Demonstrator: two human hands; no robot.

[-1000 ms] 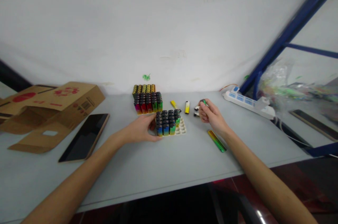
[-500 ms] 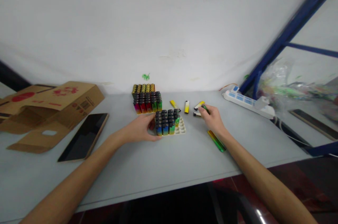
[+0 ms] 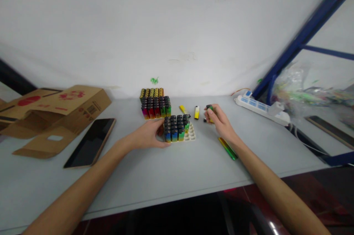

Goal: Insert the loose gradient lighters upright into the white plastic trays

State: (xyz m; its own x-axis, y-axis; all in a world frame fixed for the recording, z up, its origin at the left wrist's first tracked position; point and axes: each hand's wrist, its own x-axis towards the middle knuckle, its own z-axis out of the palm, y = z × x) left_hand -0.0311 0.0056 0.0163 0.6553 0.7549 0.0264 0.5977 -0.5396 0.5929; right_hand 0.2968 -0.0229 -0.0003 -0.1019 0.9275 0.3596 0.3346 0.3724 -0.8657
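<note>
My left hand (image 3: 146, 134) is closed against the left side of a white holed tray (image 3: 191, 134), its thumb along the front. Rows of upright lighters (image 3: 174, 128) with black tops and blue-to-green bodies fill most of that tray; empty holes show at its right end. In my right hand (image 3: 223, 125), thumb and fingers pinch a lighter (image 3: 209, 107) with a black top, held upright over the table. Part of another lighter peeks out beneath this hand. Just behind the tray lie a yellow lighter (image 3: 182, 109) and a yellow-and-white lighter (image 3: 196, 112).
Packed lighters (image 3: 156, 107) stand in blocks near the wall. Left are a dark tablet (image 3: 90, 142) and an open cardboard box (image 3: 80, 104). A green-and-yellow lighter pack (image 3: 228, 149) lies by my right forearm. A power strip (image 3: 262, 109) sits at the right.
My right hand has turned the lighter upright and shifted slightly left, covering the loose lighters there. My left hand stays at the tray. The whole view has shifted slightly.
</note>
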